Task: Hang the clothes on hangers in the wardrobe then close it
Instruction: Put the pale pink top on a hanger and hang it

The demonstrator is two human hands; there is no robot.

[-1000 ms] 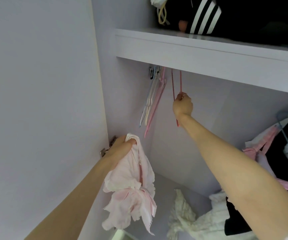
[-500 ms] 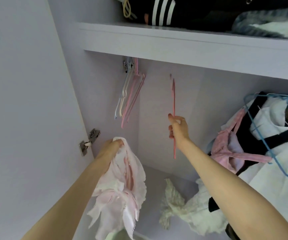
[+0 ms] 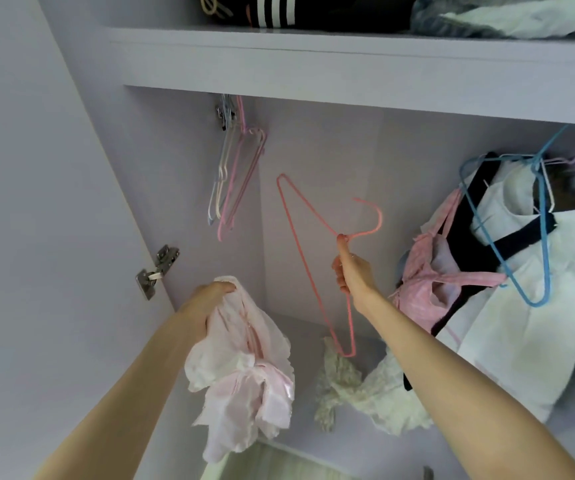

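Head camera, looking up into an open wardrobe. The right hand holds a pink wire hanger off the rail, fingers curled round its neck just below the hook, index finger extended up along the twist. The hook points up and right; the hanger's long bar runs steeply from upper left down to lower right, its lower corner hanging below the hand. The left hand grips a bunched pale pink garment at its top, fabric drooping below the fist. Between spare hangers at the left wall and hung clothes at right lies an open stretch beneath the shelf. A crumpled cream cloth lies on the wardrobe floor
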